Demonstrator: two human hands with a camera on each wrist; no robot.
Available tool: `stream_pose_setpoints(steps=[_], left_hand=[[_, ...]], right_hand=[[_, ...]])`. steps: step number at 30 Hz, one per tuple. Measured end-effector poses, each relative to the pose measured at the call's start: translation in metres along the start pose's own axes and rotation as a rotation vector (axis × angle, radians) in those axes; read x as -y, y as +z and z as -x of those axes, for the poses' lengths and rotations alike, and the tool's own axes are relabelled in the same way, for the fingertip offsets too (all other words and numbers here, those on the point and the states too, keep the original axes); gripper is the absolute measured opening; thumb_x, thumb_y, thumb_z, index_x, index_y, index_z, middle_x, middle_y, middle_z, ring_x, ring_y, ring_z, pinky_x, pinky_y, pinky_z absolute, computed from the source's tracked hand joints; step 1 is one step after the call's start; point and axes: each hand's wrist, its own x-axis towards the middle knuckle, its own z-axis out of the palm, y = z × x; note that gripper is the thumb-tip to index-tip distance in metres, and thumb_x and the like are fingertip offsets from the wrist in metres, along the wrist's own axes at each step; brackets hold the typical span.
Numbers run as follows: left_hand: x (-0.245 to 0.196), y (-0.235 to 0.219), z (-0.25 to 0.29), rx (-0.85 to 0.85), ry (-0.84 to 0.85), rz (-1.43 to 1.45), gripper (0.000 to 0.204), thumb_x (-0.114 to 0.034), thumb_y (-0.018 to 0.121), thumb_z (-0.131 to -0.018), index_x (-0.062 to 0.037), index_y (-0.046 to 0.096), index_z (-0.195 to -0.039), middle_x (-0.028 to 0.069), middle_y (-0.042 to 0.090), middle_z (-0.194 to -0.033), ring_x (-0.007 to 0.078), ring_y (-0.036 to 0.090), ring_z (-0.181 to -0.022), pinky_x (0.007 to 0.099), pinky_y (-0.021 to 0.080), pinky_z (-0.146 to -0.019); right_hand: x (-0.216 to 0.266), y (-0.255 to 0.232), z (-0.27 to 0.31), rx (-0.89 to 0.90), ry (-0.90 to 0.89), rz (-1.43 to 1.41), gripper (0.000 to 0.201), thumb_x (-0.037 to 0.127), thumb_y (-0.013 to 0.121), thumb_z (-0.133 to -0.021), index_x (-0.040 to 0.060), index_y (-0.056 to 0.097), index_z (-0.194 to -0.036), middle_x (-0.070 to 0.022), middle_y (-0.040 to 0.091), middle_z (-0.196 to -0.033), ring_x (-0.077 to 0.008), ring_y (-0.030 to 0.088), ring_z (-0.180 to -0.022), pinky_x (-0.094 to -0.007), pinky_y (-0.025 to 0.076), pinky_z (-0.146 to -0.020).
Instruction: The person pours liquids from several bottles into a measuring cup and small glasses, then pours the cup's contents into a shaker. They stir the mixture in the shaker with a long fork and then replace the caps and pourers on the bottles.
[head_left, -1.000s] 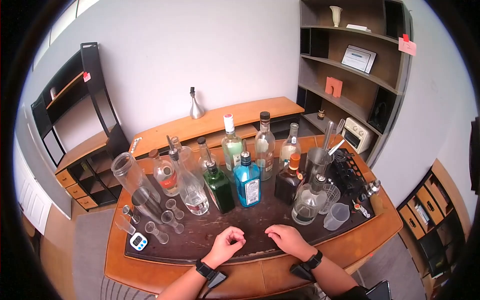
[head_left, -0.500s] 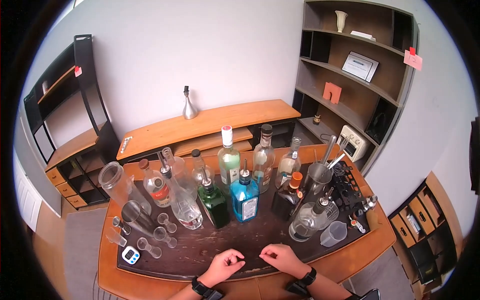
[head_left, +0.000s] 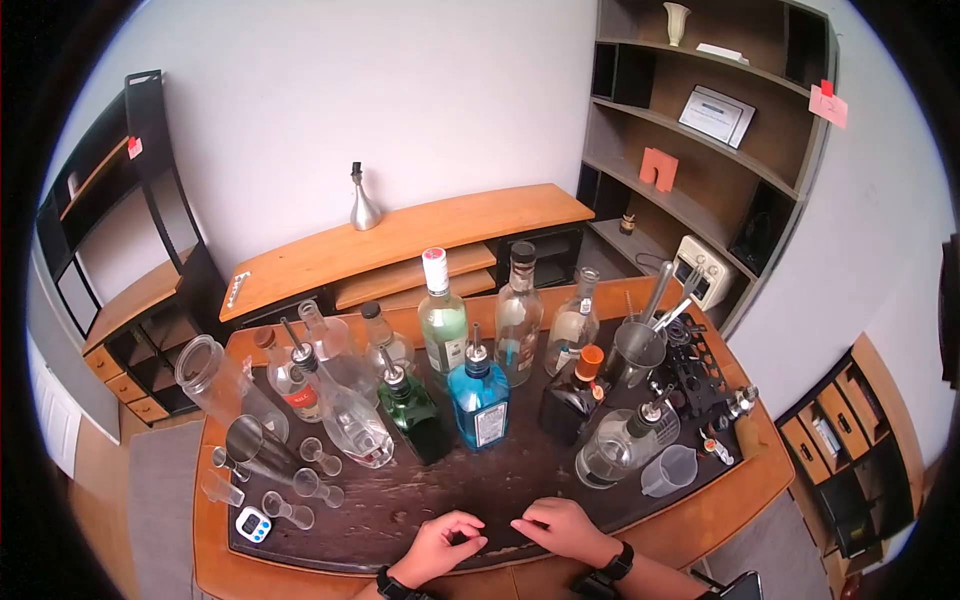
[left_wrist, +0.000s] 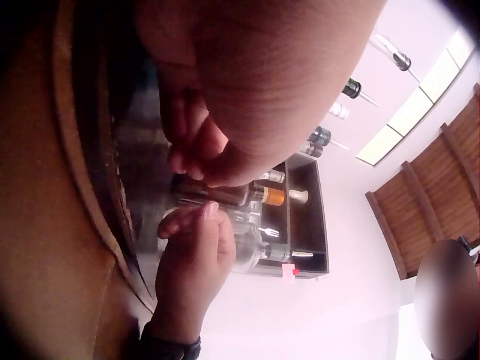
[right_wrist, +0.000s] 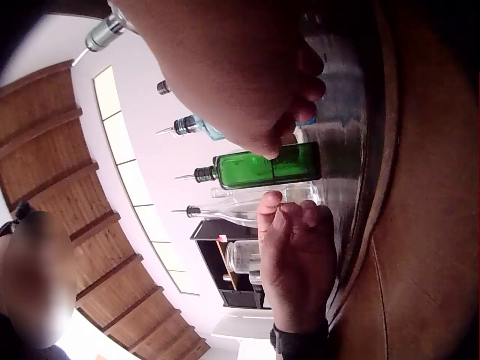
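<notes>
My left hand rests at the front edge of the dark tabletop, fingers loosely curled and holding nothing. Just to its right lies my right hand, also loosely curled around nothing, with a small gap between the two. Beyond them stand a blue bottle and a green bottle, both with metal pourers. A dark bottle with an orange cap is behind the right hand. Nearer on that side are a clear bottle with a pourer and a clear plastic measuring cup.
Several small jiggers, a metal shaker tin and a white timer stand on the left. More bottles, among them a white-capped one, line the back. A metal cup of bar tools and a black rack occupy the right.
The head view has shifted, so the table and bottles sit a little lower and further left. Both hands stay near the front edge, fingers still loosely curled, with no bottle moved.
</notes>
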Motion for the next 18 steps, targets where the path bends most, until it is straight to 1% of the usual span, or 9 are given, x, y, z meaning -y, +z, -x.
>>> stream_pose_setpoints(steps=[3,5,6,7,11,13,15,17,18], left_hand=[[0.004,0.001,-0.001,0.008,-0.009,-0.003,0.024,0.002,0.076,-0.087,-0.0023,0.067,-0.109,-0.0006,0.071,-0.092,0.0038,0.063,-0.086,0.0210,0.051,-0.076],[0.011,0.002,-0.003,-0.005,0.079,0.060,0.024,0.004,0.075,-0.087,-0.0016,0.067,-0.109,0.0014,0.071,-0.096,0.0064,0.065,-0.090,0.0222,0.052,-0.080],[0.010,0.000,-0.004,0.019,0.083,0.061,0.023,0.005,0.074,-0.087,-0.0012,0.067,-0.108,0.0023,0.071,-0.099,0.0080,0.066,-0.093,0.0229,0.053,-0.084],[0.009,0.000,-0.004,0.025,0.082,0.026,0.025,0.012,0.071,-0.086,-0.0014,0.065,-0.105,0.0028,0.068,-0.095,0.0108,0.066,-0.093,0.0265,0.053,-0.087],[0.012,-0.006,-0.005,-0.008,0.182,-0.133,0.025,0.012,0.069,-0.083,-0.0039,0.067,-0.101,-0.0045,0.060,-0.085,0.0048,0.057,-0.083,0.0219,0.048,-0.077],[0.008,-0.005,-0.005,-0.045,0.226,-0.153,0.024,0.012,0.068,-0.083,-0.0040,0.066,-0.101,-0.0057,0.057,-0.084,0.0038,0.056,-0.082,0.0212,0.048,-0.076],[0.012,-0.008,-0.007,-0.051,0.200,-0.152,0.024,0.012,0.069,-0.083,-0.0040,0.066,-0.101,-0.0062,0.056,-0.083,0.0032,0.054,-0.080,0.0204,0.047,-0.073],[0.011,-0.009,-0.007,-0.060,0.239,-0.162,0.024,0.009,0.071,-0.083,-0.0037,0.065,-0.102,-0.0066,0.055,-0.082,0.0026,0.053,-0.077,0.0206,0.045,-0.071],[0.009,-0.009,-0.007,-0.066,0.244,-0.152,0.022,0.009,0.071,-0.084,-0.0035,0.065,-0.102,-0.0067,0.056,-0.080,0.0026,0.053,-0.076,0.0209,0.046,-0.071]], right_hand=[[-0.003,0.003,0.001,-0.035,-0.012,-0.007,0.021,0.020,0.072,-0.091,0.0032,0.065,-0.082,-0.0117,0.063,-0.075,-0.0313,0.064,-0.070,-0.0400,0.050,-0.062],[-0.005,0.004,0.002,-0.064,-0.009,-0.021,0.019,0.020,0.071,-0.092,0.0029,0.068,-0.086,-0.0125,0.065,-0.077,-0.0316,0.065,-0.073,-0.0396,0.050,-0.064],[-0.006,0.005,0.003,-0.071,0.012,-0.058,0.018,0.020,0.070,-0.093,0.0027,0.069,-0.089,-0.0131,0.067,-0.080,-0.0319,0.066,-0.074,-0.0391,0.051,-0.065],[-0.006,0.005,0.004,-0.078,0.034,-0.097,0.017,0.020,0.070,-0.093,0.0026,0.070,-0.091,-0.0138,0.068,-0.082,-0.0322,0.066,-0.075,-0.0386,0.051,-0.066],[0.007,0.003,0.009,-0.158,0.102,-0.160,0.014,0.015,0.069,-0.094,0.0017,0.070,-0.095,-0.0109,0.068,-0.080,-0.0187,0.063,-0.067,-0.0318,0.049,-0.062],[0.007,0.012,0.016,-0.220,0.127,-0.184,0.013,0.015,0.069,-0.094,0.0015,0.070,-0.095,-0.0103,0.067,-0.078,-0.0163,0.062,-0.065,-0.0311,0.048,-0.061],[0.007,0.020,0.022,-0.286,0.077,-0.147,0.013,0.015,0.069,-0.094,0.0012,0.069,-0.093,-0.0102,0.067,-0.076,-0.0159,0.061,-0.064,-0.0315,0.048,-0.060],[0.004,0.018,0.025,-0.318,0.021,-0.089,0.014,0.014,0.070,-0.093,0.0007,0.069,-0.092,-0.0102,0.067,-0.076,-0.0162,0.061,-0.064,-0.0312,0.048,-0.060],[0.002,0.019,0.027,-0.350,0.087,-0.143,0.014,0.014,0.070,-0.093,0.0006,0.069,-0.091,-0.0084,0.066,-0.073,-0.0138,0.060,-0.063,-0.0299,0.047,-0.058]])
